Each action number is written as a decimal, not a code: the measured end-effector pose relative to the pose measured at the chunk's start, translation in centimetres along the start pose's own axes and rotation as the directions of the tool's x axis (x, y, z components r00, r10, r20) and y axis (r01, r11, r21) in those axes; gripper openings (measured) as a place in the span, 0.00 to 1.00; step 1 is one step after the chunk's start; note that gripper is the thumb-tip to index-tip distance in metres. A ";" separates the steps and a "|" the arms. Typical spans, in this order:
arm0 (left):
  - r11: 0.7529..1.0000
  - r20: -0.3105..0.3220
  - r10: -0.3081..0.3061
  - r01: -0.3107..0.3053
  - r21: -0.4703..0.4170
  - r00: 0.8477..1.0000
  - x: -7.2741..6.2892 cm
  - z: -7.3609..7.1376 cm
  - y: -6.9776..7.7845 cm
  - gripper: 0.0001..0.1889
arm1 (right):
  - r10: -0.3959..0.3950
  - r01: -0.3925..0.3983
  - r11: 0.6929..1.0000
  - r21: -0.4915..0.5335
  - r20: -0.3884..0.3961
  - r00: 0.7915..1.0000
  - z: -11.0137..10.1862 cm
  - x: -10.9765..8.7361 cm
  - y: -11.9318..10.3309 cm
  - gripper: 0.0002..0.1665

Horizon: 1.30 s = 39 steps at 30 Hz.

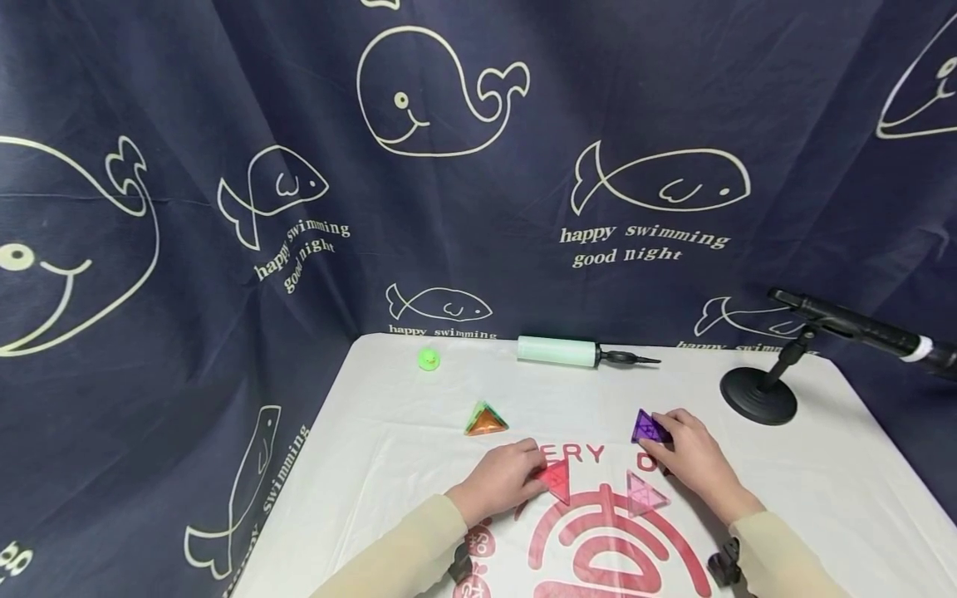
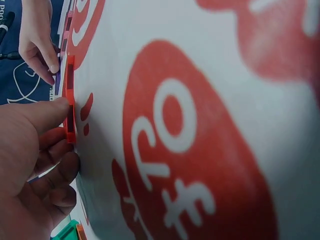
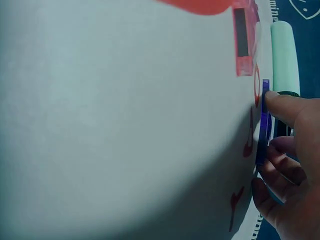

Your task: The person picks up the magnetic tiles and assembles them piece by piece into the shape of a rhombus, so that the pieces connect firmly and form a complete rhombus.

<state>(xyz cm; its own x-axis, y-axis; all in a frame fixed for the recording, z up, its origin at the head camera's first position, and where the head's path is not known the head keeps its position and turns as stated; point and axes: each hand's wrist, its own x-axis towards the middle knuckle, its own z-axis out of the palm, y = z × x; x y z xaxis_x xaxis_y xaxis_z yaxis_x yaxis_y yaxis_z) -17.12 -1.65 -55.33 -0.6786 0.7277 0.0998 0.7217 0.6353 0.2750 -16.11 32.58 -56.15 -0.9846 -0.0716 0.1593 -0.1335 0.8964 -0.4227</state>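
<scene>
My left hand (image 1: 506,475) pinches a red translucent triangle tile (image 1: 557,480) flat against the white table. In the left wrist view, the thumb lies on the edge of this red tile (image 2: 70,100), and the other fingers curl beside it. Farther right, my right hand (image 1: 694,455) holds a purple triangle tile (image 1: 649,427) by its right side. The right wrist view shows the thumb on the purple tile's edge (image 3: 265,122), fingers bent behind. Between the hands lies a pink see-through triangle tile (image 1: 644,496), touched by neither.
Orange and green triangle tiles (image 1: 487,420) lie together at left. Along the back edge are a green ball-like toy (image 1: 429,359) and a mint hand pump (image 1: 559,351). A black stand (image 1: 758,395) with a long arm rises at back right, before a dark curtain (image 1: 478,208).
</scene>
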 end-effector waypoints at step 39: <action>0.991 -0.016 0.043 -0.044 -0.128 0.999 -0.1 0.7 -0.6 0.09 | 0.023 -0.027 0.999 0.038 0.101 0.995 -1.4 1.1 0.2 0.34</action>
<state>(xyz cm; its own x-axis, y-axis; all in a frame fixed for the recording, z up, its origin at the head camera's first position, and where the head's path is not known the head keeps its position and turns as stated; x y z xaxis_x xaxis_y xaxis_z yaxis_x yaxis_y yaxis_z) -17.39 -1.88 -56.19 -0.6493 0.7499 0.1267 0.7276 0.5640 0.3905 -17.07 33.25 -54.83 -0.9937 -0.0949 0.0589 -0.1114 0.8808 -0.4603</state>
